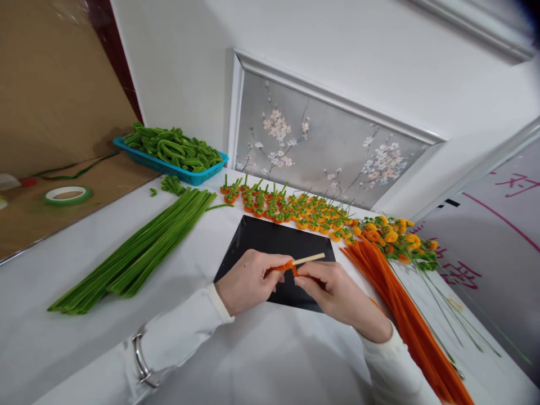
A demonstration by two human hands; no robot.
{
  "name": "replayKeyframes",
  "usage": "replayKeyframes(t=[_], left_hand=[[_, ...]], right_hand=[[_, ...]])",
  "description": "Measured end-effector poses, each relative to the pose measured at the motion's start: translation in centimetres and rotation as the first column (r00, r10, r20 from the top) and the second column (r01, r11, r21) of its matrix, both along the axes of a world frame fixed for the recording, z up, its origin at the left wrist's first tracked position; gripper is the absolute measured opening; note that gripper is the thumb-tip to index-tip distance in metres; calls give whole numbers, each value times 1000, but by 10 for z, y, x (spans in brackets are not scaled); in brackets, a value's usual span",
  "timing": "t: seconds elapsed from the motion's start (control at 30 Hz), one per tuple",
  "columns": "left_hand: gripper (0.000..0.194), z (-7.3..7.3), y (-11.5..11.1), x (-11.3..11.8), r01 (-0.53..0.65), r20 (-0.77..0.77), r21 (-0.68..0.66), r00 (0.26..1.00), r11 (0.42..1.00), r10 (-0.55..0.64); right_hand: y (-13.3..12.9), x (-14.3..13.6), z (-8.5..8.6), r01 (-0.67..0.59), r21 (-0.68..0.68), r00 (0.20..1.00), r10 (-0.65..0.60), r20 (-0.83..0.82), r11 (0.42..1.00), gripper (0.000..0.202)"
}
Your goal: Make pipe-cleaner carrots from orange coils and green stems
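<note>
Over the black mat (248,236), my left hand (253,278) pinches a thin pale wooden stick (310,259) with an orange pipe cleaner (283,266) coiled round its near end. The stick's bare end points right. My right hand (327,284) is closed on the loose part of the same pipe cleaner, just right of the coil. The fingertips of both hands are close together. Part of the stick is hidden inside my left hand. A bundle of orange pipe cleaners (400,298) lies beside my right forearm.
Green pipe cleaners (143,247) lie at left, below a blue basket (169,166) of green coiled pieces. Small orange pieces with green tops (270,202) line the back. Finished-looking orange flowers (390,236) lie at right. Green tape (67,194) sits on the brown surface.
</note>
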State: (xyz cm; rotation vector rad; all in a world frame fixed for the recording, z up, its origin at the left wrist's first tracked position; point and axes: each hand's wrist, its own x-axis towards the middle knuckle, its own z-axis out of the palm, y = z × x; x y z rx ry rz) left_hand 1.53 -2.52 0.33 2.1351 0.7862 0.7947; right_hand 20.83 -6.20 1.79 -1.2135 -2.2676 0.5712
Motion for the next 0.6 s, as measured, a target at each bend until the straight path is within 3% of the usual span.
replayKeyframes(t=[0.17,0.37,0.47,0.6], left_hand=[[21,5,-1,1,29,31,-36,999,999,-28],[28,7,3,3,89,97,-143,992,986,-76],[27,3,5,3,37,88,-97,996,995,-29],[25,-1,6,2,-41,11,60,999,997,41]], right_hand=[[-2,1,-2,6,46,998,-9,65,999,22],[-7,-1,-1,-1,84,994,-8,105,996,21],[-8,-2,-3,33,168,977,-67,202,985,18],[-9,-3,-6,24,359,909,-170,381,933,21]])
